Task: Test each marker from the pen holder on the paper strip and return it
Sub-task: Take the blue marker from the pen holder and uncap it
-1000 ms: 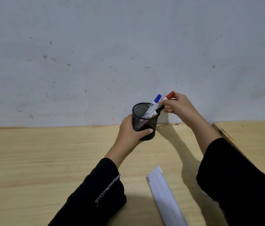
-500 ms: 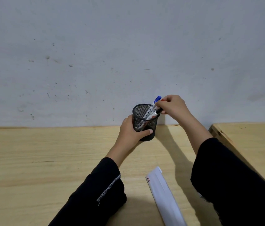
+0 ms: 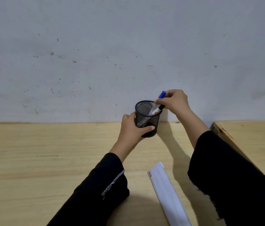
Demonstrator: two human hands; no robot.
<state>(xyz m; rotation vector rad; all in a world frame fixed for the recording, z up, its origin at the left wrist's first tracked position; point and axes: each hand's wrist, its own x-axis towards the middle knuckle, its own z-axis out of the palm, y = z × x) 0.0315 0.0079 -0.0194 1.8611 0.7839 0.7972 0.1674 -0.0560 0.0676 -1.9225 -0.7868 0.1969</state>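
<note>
While your left hand point(image 3: 131, 128) wraps the black mesh pen holder point(image 3: 147, 118) near the table's point(image 3: 47, 152) far edge, your right hand point(image 3: 172, 101) pinches the blue-capped marker point(image 3: 161, 94) leaning from its rim. Nearer you lies the paper strip point(image 3: 166, 191).

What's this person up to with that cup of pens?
The person is testing markers. The left hand steadies a black mesh pen holder on the wooden table, while the right hand pinches the blue-capped marker sticking out of it. A paper strip lies nearer, with small marks at its far end.
</note>
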